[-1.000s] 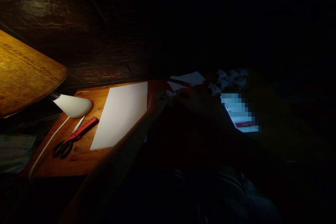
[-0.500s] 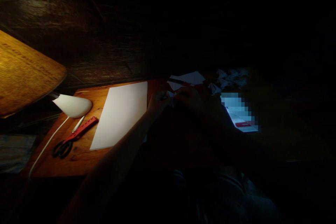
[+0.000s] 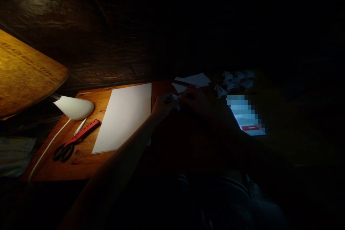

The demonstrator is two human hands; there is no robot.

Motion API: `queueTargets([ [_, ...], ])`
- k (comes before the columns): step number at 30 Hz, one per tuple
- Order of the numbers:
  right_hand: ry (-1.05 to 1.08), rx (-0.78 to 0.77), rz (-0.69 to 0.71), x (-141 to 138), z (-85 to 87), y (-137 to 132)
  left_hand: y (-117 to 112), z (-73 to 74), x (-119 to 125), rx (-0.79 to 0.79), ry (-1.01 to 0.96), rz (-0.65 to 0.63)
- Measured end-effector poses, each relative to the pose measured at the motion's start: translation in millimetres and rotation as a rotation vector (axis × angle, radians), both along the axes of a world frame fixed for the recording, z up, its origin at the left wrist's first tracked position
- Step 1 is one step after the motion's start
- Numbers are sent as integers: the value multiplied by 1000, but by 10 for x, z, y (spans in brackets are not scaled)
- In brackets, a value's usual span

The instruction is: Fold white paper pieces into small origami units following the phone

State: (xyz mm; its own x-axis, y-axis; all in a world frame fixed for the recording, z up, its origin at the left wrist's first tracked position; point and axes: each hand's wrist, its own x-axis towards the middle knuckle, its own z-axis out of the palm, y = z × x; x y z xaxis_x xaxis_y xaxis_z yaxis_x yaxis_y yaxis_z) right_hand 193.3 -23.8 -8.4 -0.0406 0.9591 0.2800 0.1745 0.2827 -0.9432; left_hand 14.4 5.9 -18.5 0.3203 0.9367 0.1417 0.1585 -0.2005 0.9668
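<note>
Between my two hands is a small piece of folded white paper (image 3: 175, 97), lifted over the dark middle of the table. My left hand (image 3: 163, 104) pinches it from the left, fingers closed. From the right my right hand (image 3: 195, 101) grips it too, though deep shadow hides most of those fingers. A stack of white paper (image 3: 126, 115) lies left of my hands. Just beyond them are loose white paper pieces (image 3: 198, 79) with a dark, narrow object lying across them. Several small folded paper shapes (image 3: 238, 80) are heaped at the back right.
On the left of the wooden table (image 3: 81, 170) stands a lamp with a white base (image 3: 75, 108) and yellow shade (image 3: 27, 73). Scissors with black handles (image 3: 66, 152) and a red sheath (image 3: 86, 130) lie before it. A lit screen (image 3: 246, 116) rests at right. A dark wall (image 3: 107, 54) rises behind.
Both hands stay in nearly the same place, with the folded paper still between them. Its visible outline differs slightly.
</note>
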Motion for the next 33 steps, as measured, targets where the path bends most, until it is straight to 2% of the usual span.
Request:
queueTargets([
  [8,9,-12,9,-4,11,-9,-7,38,9,-35,-7,-26],
  [15,8,-92,-10,-18,-18,-5,-20,44,4,-32,-12,-4],
  [20,-1,-47,5,5,4,-2,-17,34,10,-41,-33,-5],
  [28,41,-68,-2,33,39,6,-54,114,1,-37,-110,-18],
  [33,41,-70,-6,39,70,-21,-31,71,-11,-68,-105,-45],
])
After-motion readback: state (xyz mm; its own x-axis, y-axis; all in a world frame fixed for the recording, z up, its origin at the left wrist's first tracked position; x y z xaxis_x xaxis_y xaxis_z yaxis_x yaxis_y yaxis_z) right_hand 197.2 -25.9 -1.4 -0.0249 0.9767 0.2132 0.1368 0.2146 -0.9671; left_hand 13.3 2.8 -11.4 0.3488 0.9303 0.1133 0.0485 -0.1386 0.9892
